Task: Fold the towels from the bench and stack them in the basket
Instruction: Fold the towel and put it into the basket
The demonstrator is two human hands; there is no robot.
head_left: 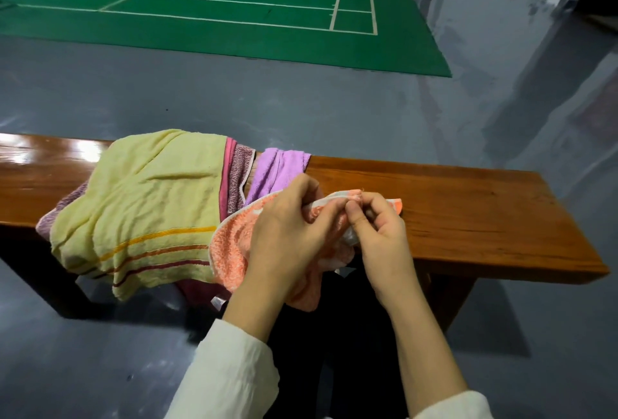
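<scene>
Towels lie heaped on the left half of a glossy wooden bench [468, 211]. A yellow towel [150, 204] with orange and red stripes is spread on top and hangs over the near edge. A maroon patterned towel [235, 178] shows from under its right side, and a purple towel [274, 167] lies just beside that, toward the far edge.

Both hands meet over the near edge of the bench, just right of the pile. The left hand [287, 228] grips a bunched orange towel [230, 251] with white edging, its fingers [301, 191] curled round the cloth. The right hand [378, 234] pinches the same towel's edge between thumb and fingers [359, 199], touching the left hand. Part of the orange towel rests on the bench against the yellow one; the rest hangs below the near edge.

Cream sleeves [234, 368] show at the bottom of the view. A green court mat [200, 0] with white lines lies on the grey floor [301, 101] beyond the bench.
</scene>
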